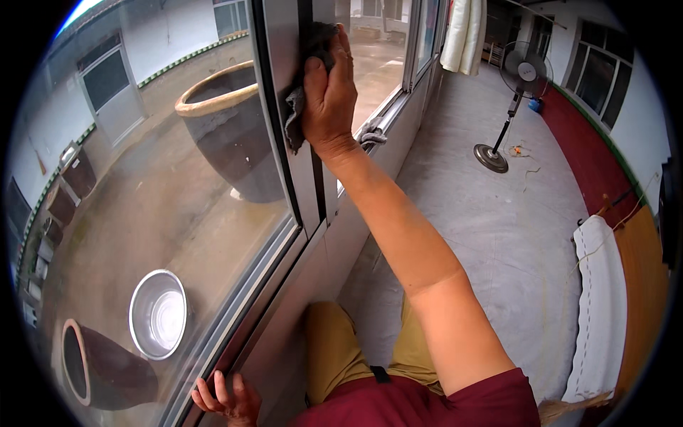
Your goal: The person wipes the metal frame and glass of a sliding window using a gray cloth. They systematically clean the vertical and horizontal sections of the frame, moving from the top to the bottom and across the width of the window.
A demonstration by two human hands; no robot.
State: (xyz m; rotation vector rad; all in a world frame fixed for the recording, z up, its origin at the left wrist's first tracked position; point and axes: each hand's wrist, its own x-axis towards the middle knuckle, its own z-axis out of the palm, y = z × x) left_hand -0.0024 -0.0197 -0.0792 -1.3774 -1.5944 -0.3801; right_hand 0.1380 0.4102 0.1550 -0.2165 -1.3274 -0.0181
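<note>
My right hand [333,107] presses a dark grey cloth [294,117] against the upright metal window frame [282,43]. Its fingers point up along the frame, and part of the cloth bunches above the thumb. Low on the left, my left hand [231,402] rests on the bottom rail [265,299] of the window, fingers apart and holding nothing I can see. Beside the upright is a large glass pane [206,228]. Another grey rag [372,132] lies on the sill just past my right wrist.
Through the glass show a big dark pot [231,139], a metal basin [158,313] and a smaller pot [117,370]. Indoors, a standing fan [514,107] is on the grey floor [455,171]. A white cloth [601,306] hangs at the right, and a pale curtain [464,35] hangs farther along.
</note>
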